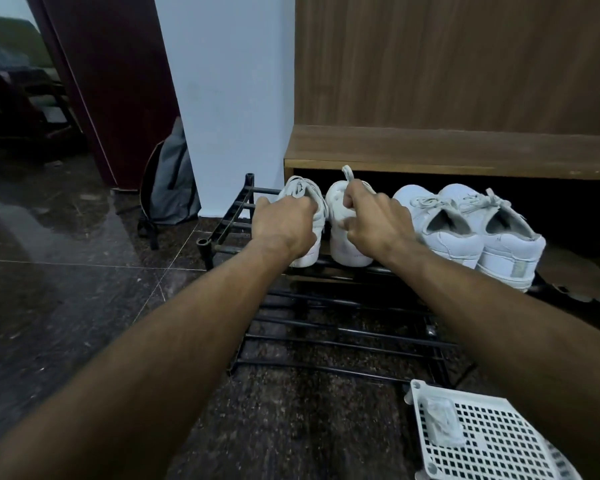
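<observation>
- Four white sneakers are sitting in a row on the top tier of the black rack (222, 227).
- The left hand (284, 225) is gripping the leftmost sneaker (300, 190), fingers curling over its top.
- The right hand (378, 220) is clutching the second sneaker (347, 244), just beside the first.
- The other two sneakers (444, 233) are standing untouched, right of the right hand.
- One white basket (499, 441), near the right forearm, is holding one crumpled white wad (442, 424).

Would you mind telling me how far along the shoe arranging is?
Done: one white pair sits on the rack's top tier. In hand: the left hand grips another sneaker, the right hand its mate, both on that tier. Left: probably just releasing them.
</observation>
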